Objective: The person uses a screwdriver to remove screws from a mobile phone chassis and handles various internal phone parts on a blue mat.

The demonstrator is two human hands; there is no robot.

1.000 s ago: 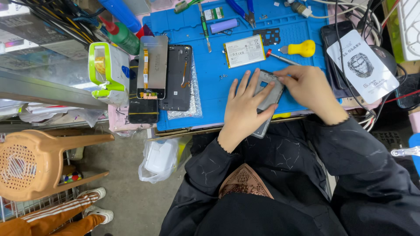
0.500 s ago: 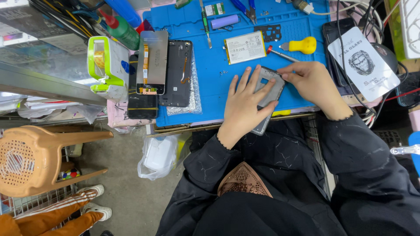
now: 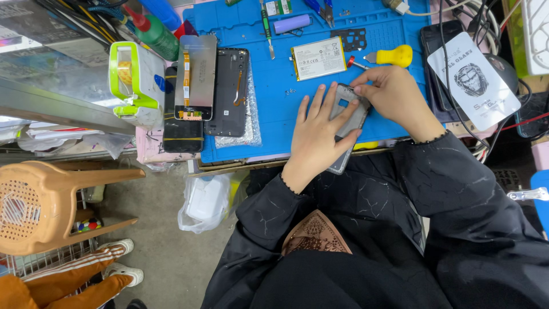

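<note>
My left hand (image 3: 318,130) lies flat over a grey phone frame (image 3: 347,117) on the blue work mat (image 3: 274,68), pinning it down. My right hand (image 3: 390,94) pinches at the frame's upper corner with its fingertips. Just beyond lie a white phone battery (image 3: 318,58) and a yellow-handled screwdriver (image 3: 390,56). To the left of the mat sit a dark phone back cover (image 3: 228,91) and a silver screen panel (image 3: 195,77).
A green-and-white device (image 3: 135,83) and a green bottle (image 3: 153,31) stand at the left. A white printed packet (image 3: 473,80) and cables lie at the right. Below the bench are a tan plastic stool (image 3: 51,203), a white plastic bag (image 3: 206,200), and another person's orange-trousered legs (image 3: 63,283).
My right hand has shifted slightly on the frame's upper corner. My left hand stays pressed on the frame. The view has shifted slightly.
</note>
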